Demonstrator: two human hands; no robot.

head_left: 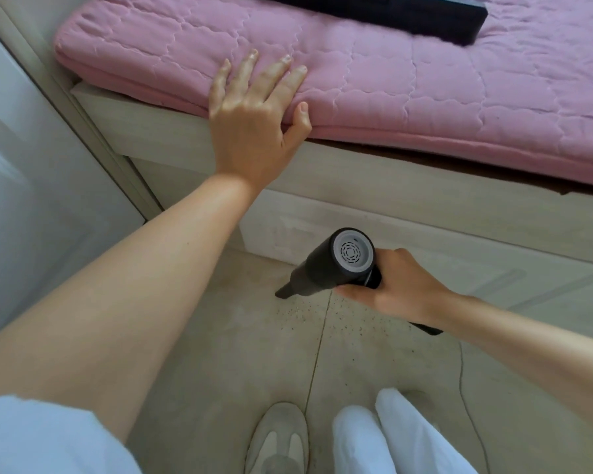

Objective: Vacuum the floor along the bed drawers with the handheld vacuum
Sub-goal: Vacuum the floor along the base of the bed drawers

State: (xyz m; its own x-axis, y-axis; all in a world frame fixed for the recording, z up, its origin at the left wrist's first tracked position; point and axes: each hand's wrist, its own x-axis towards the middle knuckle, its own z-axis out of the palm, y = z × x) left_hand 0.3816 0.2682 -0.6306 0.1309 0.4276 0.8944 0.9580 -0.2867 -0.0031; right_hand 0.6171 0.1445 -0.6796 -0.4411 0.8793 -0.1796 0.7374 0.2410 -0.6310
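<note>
My left hand (pixel 254 121) lies flat on the edge of the pink quilted mattress pad (pixel 425 80), fingers straight and spread, thumb hooked over the rim; it holds nothing, only presses. My right hand (pixel 397 285) is wrapped around the grip of the handheld vacuum (pixel 326 265), fingers curled under the handle. The vacuum is matte black and cylindrical, with a pale grey round vent cap facing me. Its narrow nozzle (pixel 283 291) points down-left, tip at the floor (pixel 220 354) just in front of the bed drawers (pixel 425 230). Dark specks lie scattered on the beige tiles beside the nozzle. The drawer fronts are pale wood-grain. A flat black object (pixel 408 15) lies on the pad, far side. Grey shoe (pixel 276 436) and white trouser leg (pixel 391 439) sit below.
</note>
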